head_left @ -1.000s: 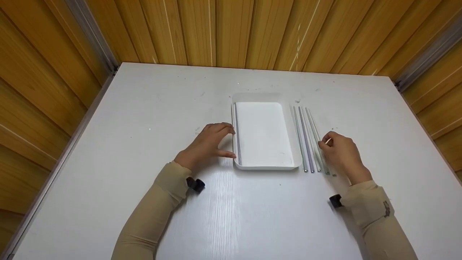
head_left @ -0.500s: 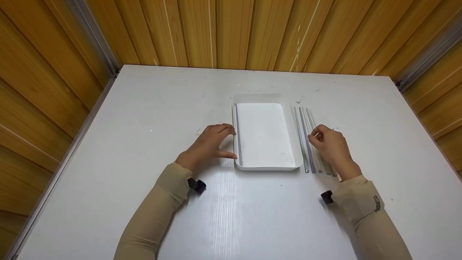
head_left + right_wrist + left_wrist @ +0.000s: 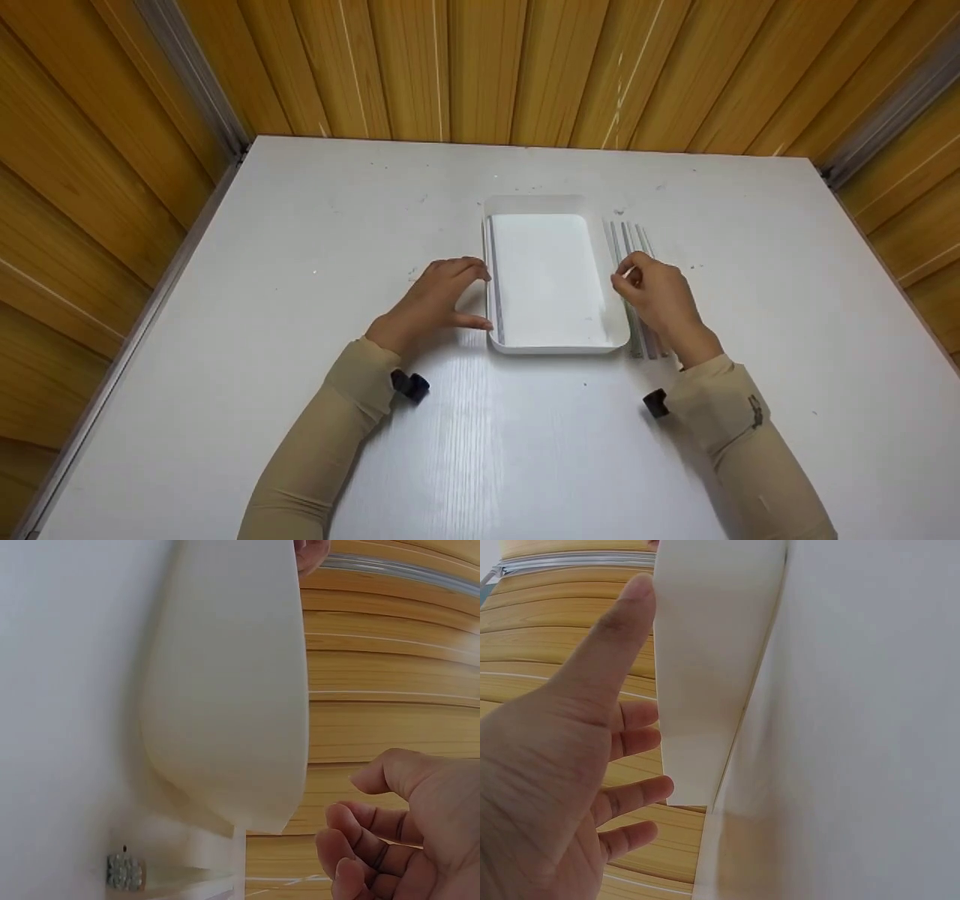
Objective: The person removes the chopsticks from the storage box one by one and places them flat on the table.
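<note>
A shallow white rectangular tray (image 3: pixel 555 349) lies lengthwise on the table. Its left side is met by my left hand (image 3: pixel 435 296), thumb and fingers spread, fingertips at the rim. In the left wrist view that thumb rests along the edge of the tray wall (image 3: pixel 712 675). One slim greyish-purple rod (image 3: pixel 496 277) runs along the tray's inner left side. My right hand (image 3: pixel 660 296) hovers at the right wall, over several slim green and purple rods (image 3: pixel 627 238), partly hiding them. The right wrist view shows its fingers loosely bent, with nothing between them; a glittery rod end (image 3: pixel 125 872) shows below.
Under everything is a white table (image 3: pixel 360 195) with small specks. Wood-look panels (image 3: pixel 480 67) stand behind its far edge and along both sides. Each sleeve carries a small black wrist camera (image 3: pixel 410 386).
My right hand has moved left across the rods to the tray's right wall, covering more of their middle. The left hand keeps its place at the tray.
</note>
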A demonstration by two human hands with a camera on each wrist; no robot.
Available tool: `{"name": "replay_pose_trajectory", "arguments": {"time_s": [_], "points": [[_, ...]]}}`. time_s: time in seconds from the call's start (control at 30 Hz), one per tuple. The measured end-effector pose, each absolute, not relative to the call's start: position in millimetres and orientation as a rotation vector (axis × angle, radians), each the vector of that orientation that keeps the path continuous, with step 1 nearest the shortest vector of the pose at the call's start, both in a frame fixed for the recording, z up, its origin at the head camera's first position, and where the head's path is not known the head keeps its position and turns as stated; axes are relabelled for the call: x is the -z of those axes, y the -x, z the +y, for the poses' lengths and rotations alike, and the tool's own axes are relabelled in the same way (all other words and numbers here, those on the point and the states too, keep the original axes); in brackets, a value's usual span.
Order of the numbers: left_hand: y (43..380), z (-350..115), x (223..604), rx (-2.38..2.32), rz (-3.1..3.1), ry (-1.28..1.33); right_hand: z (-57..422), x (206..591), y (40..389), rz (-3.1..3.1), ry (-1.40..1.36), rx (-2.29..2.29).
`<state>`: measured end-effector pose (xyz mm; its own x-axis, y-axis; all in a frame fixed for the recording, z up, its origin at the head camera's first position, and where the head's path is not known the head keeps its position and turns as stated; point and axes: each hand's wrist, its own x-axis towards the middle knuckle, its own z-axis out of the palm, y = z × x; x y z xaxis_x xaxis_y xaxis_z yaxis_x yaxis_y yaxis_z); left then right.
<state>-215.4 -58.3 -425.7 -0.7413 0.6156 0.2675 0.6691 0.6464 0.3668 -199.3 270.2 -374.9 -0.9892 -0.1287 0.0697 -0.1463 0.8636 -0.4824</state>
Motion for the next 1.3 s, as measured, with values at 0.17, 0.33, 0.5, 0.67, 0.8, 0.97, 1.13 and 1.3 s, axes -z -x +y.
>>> {"name": "replay_pose_trajectory", "arguments": {"time_s": [0.17, 0.33, 0.5, 0.67, 0.8, 0.97, 1.13, 1.3], "points": [[214.5, -57.9, 425.0, 0.674, -2.748, 1.07, 263.5, 376.5, 200.7, -3.007, -0.225, -0.792], [214.7, -57.2, 423.9, 0.696, -2.774, 1.051, 257.3, 378.4, 202.4, -3.013, -0.246, -0.798], [214.7, -58.7, 425.0, 0.715, -2.759, 1.057, 248.6, 381.0, 203.2, -3.005, -0.299, -0.811], [214.8, -59.8, 427.0, 0.712, -2.731, 1.073, 239.2, 384.6, 203.7, -3.009, -0.327, -0.796], [214.6, -59.3, 427.2, 0.716, -2.732, 1.075, 232.1, 387.2, 204.0, -3.031, -0.335, -0.763], [215.3, -58.6, 425.8, 0.711, -2.744, 1.071, 224.0, 389.0, 205.0, -3.069, -0.35, -0.742], [215.6, -58.3, 425.8, 0.701, -2.748, 1.067, 215.6, 391.9, 205.9, -3.086, -0.368, -0.718], [215.4, -57.7, 426.2, 0.701, -2.746, 1.065, 207.6, 395.3, 205.3, -3.08, -0.393, -0.717]]}}
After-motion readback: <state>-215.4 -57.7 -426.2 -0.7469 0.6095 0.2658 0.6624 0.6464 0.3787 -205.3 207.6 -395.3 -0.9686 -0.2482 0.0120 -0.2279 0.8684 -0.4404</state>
